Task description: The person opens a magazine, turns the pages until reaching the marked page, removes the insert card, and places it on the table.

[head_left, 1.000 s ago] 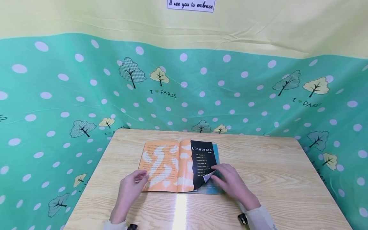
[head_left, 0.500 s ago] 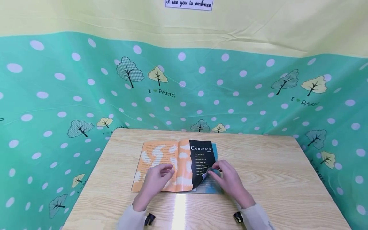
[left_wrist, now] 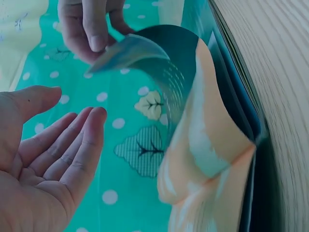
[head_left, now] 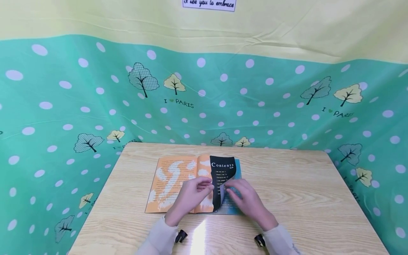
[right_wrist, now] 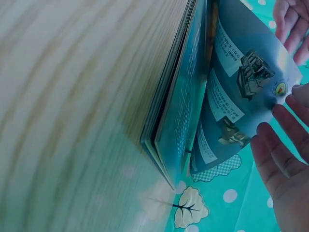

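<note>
- Since half a second ago, the left hand point(head_left: 192, 194) has been brought rightward across the open magazine point(head_left: 164, 184), and the lower corner of its black "Contents" page point(head_left: 224, 166) has been curled further up and leftward.
- That corner is pinched between thumb and fingers by the right hand point(head_left: 247, 199); pictures and white text boxes are shown on its underside in the right wrist view.
- Nothing is held by the left hand: its fingers are extended close together, the thumb is set apart, and a gap is left between them and the raised page.
- Magazine and both hands are placed at the middle of a pale wooden table point(head_left: 296, 184); part of a blue page point(head_left: 234, 209) is uncovered beneath the lifted one.
- Behind, a green curtain point(head_left: 255, 88) is patterned with white dots and trees.
</note>
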The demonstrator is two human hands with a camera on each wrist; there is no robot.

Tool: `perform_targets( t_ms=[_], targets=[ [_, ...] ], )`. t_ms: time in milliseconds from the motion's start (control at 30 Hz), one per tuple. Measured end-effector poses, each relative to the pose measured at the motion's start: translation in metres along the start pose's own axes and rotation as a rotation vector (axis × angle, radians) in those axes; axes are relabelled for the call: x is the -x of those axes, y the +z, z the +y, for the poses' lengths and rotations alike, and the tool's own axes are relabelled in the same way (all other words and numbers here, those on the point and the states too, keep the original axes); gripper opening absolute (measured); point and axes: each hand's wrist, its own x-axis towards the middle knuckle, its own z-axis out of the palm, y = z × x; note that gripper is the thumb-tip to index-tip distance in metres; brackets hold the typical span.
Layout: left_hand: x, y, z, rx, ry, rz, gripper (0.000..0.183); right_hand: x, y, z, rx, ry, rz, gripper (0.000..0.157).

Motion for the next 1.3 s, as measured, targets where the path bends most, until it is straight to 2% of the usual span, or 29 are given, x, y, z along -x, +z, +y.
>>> perform_targets(
  t_ms=[333,667,800,1033,1167,1300],
  targets=[
    [-0.005,0.008,0.003,-0.003,0.012,0.008,0.023,-0.001,0.006,-0.004,-0.087,-0.115,-0.055,0.03],
    [-0.002,0.004,-0.006,-0.032,-0.014,0.041,0.015,-0.001,0.005,-0.008,-0.088,-0.105,-0.064,0.028],
    [0.005,-0.009,-0.009,-0.05,0.001,0.091,0.013,-0.001,0.003,-0.008,-0.081,-0.08,-0.09,0.03],
    [0.024,-0.044,-0.019,-0.015,-0.005,0.287,0.013,0.003,-0.003,-0.004,-0.006,-0.06,-0.1,0.034],
    [0.04,-0.065,-0.025,0.023,-0.065,0.373,0.014,0.007,-0.005,-0.001,0.043,-0.038,-0.156,0.044],
    [0.057,-0.083,-0.033,-0.003,-0.151,0.432,0.015,0.011,-0.007,-0.001,0.111,0.052,-0.269,0.057]
  ],
)
